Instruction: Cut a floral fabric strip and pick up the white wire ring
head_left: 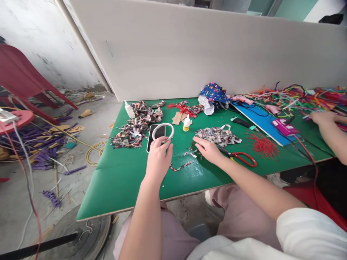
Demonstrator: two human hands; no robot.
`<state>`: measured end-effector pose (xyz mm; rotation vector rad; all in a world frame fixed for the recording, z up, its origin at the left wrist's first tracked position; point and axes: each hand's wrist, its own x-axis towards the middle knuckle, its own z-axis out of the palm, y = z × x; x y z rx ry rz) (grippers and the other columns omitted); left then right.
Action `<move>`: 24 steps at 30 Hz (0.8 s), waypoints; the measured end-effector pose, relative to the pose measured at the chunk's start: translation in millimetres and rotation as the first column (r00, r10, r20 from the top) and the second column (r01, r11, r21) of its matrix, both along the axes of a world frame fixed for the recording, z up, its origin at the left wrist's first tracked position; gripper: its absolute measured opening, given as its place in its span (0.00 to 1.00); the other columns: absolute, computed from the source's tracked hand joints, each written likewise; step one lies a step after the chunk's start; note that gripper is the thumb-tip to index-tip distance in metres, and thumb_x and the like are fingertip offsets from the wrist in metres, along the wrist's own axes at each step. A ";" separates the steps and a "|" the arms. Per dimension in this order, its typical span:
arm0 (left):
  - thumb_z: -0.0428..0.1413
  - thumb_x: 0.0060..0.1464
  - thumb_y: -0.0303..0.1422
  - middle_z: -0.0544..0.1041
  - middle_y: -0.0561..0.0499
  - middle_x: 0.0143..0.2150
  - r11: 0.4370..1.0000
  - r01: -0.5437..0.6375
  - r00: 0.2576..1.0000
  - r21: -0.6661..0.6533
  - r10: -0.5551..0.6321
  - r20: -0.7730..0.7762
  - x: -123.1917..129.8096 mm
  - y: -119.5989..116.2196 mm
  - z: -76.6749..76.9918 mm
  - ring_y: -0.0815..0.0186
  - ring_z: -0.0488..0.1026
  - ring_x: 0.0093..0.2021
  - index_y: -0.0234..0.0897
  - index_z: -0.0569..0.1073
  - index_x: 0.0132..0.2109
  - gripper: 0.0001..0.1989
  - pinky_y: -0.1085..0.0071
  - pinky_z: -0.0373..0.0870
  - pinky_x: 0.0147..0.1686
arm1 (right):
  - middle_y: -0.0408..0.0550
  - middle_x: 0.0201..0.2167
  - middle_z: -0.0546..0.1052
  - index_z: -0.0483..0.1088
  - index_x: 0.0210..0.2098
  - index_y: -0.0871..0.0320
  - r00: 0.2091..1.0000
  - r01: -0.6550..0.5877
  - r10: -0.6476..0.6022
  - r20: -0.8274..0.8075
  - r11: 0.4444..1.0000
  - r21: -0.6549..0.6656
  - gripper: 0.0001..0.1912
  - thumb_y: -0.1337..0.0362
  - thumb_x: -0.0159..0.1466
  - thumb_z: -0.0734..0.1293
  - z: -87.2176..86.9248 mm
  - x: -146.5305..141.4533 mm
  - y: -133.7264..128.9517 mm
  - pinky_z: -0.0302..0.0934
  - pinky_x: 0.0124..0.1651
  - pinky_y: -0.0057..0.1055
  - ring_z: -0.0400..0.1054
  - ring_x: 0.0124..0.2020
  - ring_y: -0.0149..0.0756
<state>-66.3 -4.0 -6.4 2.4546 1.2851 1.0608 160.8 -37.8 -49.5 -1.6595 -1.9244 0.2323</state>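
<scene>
A: Your left hand [158, 159] is on the white ring [163, 132], fingers curled over its near edge. The ring lies partly over the black phone [152, 142] on the green table [121, 180].

B: And your right hand [208, 150]?

A: It lies flat and open, palm down, holding nothing. Its fingertips [195, 141] touch small fabric scraps [189, 153] just beside the patterned fabric pile [217, 136]. The red-handled scissors [240, 157] lie just right of your wrist.

B: What is around the ring?

A: A small glue bottle [186, 123] stands just right of it, near some cardboard pieces [179, 117]. More patterned fabric strips [135, 126] lie to the left, with a white bottle [129, 109] lying tilted at the back.

B: Anyone else at the table?

A: Another person's hand [320, 117] rests at the right, near a pink tool [283, 127], a blue sheet [260, 122] and a tangle of coloured cords [298, 95].
</scene>
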 end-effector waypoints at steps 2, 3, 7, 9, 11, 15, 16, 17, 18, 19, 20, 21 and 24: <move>0.47 0.58 0.32 0.71 0.46 0.46 0.999 -0.036 0.999 -0.009 0.037 0.038 -3.6 1.1 0.8 0.60 0.66 0.46 0.36 0.75 0.42 0.13 0.62 0.63 0.50 | 0.49 0.51 0.70 0.68 0.51 0.57 0.999 0.014 -0.015 0.050 1.000 0.027 0.19 0.66 0.63 0.55 -2.8 7.4 8.2 0.57 0.57 0.40 0.63 0.54 0.36; 0.47 0.58 0.32 0.71 0.47 0.47 0.999 -0.048 0.997 -0.011 0.049 0.054 -4.8 1.6 0.9 0.61 0.67 0.46 0.36 0.75 0.42 0.13 0.62 0.64 0.49 | 0.49 0.51 0.71 0.68 0.50 0.56 0.996 -0.003 -0.001 0.089 0.999 0.045 0.18 0.67 0.63 0.56 -4.0 10.1 12.0 0.58 0.57 0.41 0.63 0.54 0.37; 0.47 0.57 0.32 0.71 0.46 0.47 0.999 -0.045 0.998 -0.021 0.046 0.049 -4.6 1.2 1.0 0.60 0.66 0.46 0.36 0.75 0.43 0.13 0.62 0.63 0.50 | 0.51 0.47 0.73 0.74 0.41 0.58 0.950 -0.142 0.111 0.293 0.986 0.085 0.12 0.66 0.60 0.62 -4.2 14.3 25.4 0.59 0.55 0.42 0.63 0.52 0.42; 0.47 0.58 0.32 0.70 0.46 0.48 0.999 -0.031 0.999 -0.032 0.031 0.026 -2.4 -0.2 0.8 0.60 0.66 0.48 0.36 0.74 0.44 0.13 0.61 0.63 0.50 | 0.51 0.41 0.76 0.75 0.37 0.59 0.905 -0.224 0.175 0.389 0.971 0.084 0.11 0.65 0.60 0.62 -2.0 14.6 30.6 0.60 0.53 0.41 0.64 0.49 0.42; 0.47 0.58 0.32 0.70 0.46 0.49 0.999 -0.022 1.000 -0.038 0.023 0.018 -0.2 -1.2 0.0 0.59 0.65 0.48 0.36 0.73 0.45 0.13 0.61 0.63 0.51 | 0.51 0.35 0.77 0.75 0.35 0.60 0.850 -0.299 0.230 0.474 0.952 0.073 0.13 0.66 0.62 0.59 0.6 15.4 34.0 0.61 0.50 0.39 0.66 0.44 0.41; 0.47 0.57 0.32 0.69 0.46 0.49 0.999 -0.015 0.999 -0.034 0.016 0.028 2.8 -1.0 -2.8 0.59 0.66 0.48 0.37 0.73 0.45 0.13 0.60 0.63 0.50 | 0.53 0.32 0.75 0.73 0.34 0.61 0.764 -0.351 0.265 0.589 0.936 0.035 0.15 0.68 0.64 0.55 5.6 18.2 35.8 0.60 0.46 0.37 0.65 0.40 0.39; 0.47 0.57 0.32 0.69 0.46 0.49 0.999 -0.015 0.999 -0.033 0.016 0.031 3.5 -0.7 -3.5 0.59 0.66 0.47 0.37 0.73 0.45 0.13 0.60 0.64 0.50 | 0.53 0.32 0.75 0.73 0.33 0.61 0.752 -0.345 0.259 0.606 0.938 0.027 0.15 0.69 0.64 0.55 6.6 18.5 35.7 0.60 0.45 0.37 0.64 0.40 0.39; 0.48 0.57 0.32 0.69 0.46 0.48 0.999 -0.016 0.999 -0.031 0.017 0.035 4.2 -0.4 -4.0 0.59 0.66 0.47 0.37 0.73 0.45 0.13 0.60 0.64 0.49 | 0.53 0.31 0.74 0.73 0.33 0.61 0.743 -0.336 0.250 0.621 0.942 0.022 0.15 0.69 0.64 0.54 7.4 18.5 35.6 0.59 0.45 0.37 0.64 0.40 0.39; 0.48 0.57 0.32 0.69 0.46 0.48 0.999 -0.014 0.999 -0.029 0.016 0.039 4.9 -0.1 -4.5 0.60 0.66 0.47 0.38 0.73 0.45 0.13 0.60 0.64 0.49 | 0.54 0.31 0.74 0.72 0.32 0.61 0.736 -0.325 0.239 0.633 0.945 0.021 0.15 0.70 0.63 0.54 8.0 18.2 35.5 0.59 0.44 0.37 0.63 0.40 0.40; 0.48 0.57 0.32 0.69 0.46 0.48 1.000 -0.011 0.999 -0.028 0.012 0.042 5.5 0.0 -4.8 0.60 0.66 0.47 0.37 0.73 0.45 0.12 0.60 0.64 0.49 | 0.54 0.31 0.73 0.72 0.32 0.61 0.732 -0.318 0.230 0.641 0.948 0.023 0.15 0.70 0.63 0.54 8.3 17.7 35.3 0.59 0.44 0.37 0.63 0.40 0.40; 0.48 0.57 0.32 0.69 0.45 0.48 1.000 -0.005 0.999 -0.028 0.006 0.044 6.0 0.1 -5.0 0.60 0.66 0.47 0.37 0.73 0.45 0.12 0.61 0.64 0.49 | 0.54 0.30 0.73 0.72 0.31 0.61 0.732 -0.314 0.225 0.642 0.949 0.026 0.15 0.70 0.63 0.54 8.3 17.2 35.0 0.59 0.44 0.37 0.63 0.39 0.40; 0.48 0.57 0.32 0.69 0.45 0.48 1.000 0.001 0.999 -0.028 0.000 0.045 6.3 0.0 -5.0 0.60 0.66 0.47 0.36 0.73 0.45 0.13 0.61 0.64 0.49 | 0.54 0.30 0.73 0.72 0.31 0.61 0.739 -0.315 0.226 0.634 0.949 0.030 0.15 0.70 0.63 0.54 7.9 16.9 34.6 0.59 0.44 0.37 0.63 0.39 0.40; 0.48 0.57 0.31 0.69 0.45 0.49 0.999 0.000 0.999 -0.032 0.002 0.046 5.6 -0.6 -4.2 0.60 0.66 0.47 0.35 0.73 0.46 0.13 0.62 0.64 0.50 | 0.53 0.29 0.73 0.71 0.30 0.60 0.812 -0.297 0.214 0.542 0.952 0.070 0.14 0.69 0.62 0.55 4.7 18.1 32.5 0.59 0.43 0.35 0.63 0.38 0.39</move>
